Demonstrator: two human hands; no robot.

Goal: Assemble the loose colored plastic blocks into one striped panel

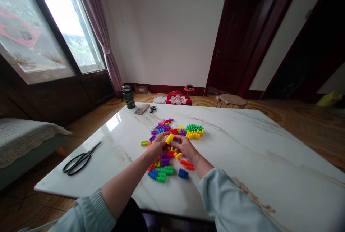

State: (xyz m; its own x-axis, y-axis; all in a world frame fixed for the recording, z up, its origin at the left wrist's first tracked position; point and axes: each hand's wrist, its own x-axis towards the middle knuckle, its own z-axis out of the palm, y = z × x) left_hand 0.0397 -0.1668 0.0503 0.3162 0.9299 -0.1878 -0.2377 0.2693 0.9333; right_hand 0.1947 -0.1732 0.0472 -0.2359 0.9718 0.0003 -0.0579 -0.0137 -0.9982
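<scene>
Both hands meet over a scatter of small coloured plastic blocks (pixel 165 160) on a white marble table (pixel 242 160). My left hand (pixel 156 148) and my right hand (pixel 185 147) pinch one yellow block (pixel 169 138) between their fingertips, a little above the pile. Just beyond it sits a joined slab of green and yellow blocks (pixel 194 131). Purple, red and blue blocks (pixel 164 127) lie further back. Green and blue blocks (pixel 161 174) lie near my wrists.
Black scissors (pixel 81 160) lie near the table's left edge. At the far left corner are a dark green bottle (pixel 128 96), a phone (pixel 142 108) and keys (pixel 152 108). A small stool (pixel 231 99) and a red cushion (pixel 178 99) are on the floor beyond.
</scene>
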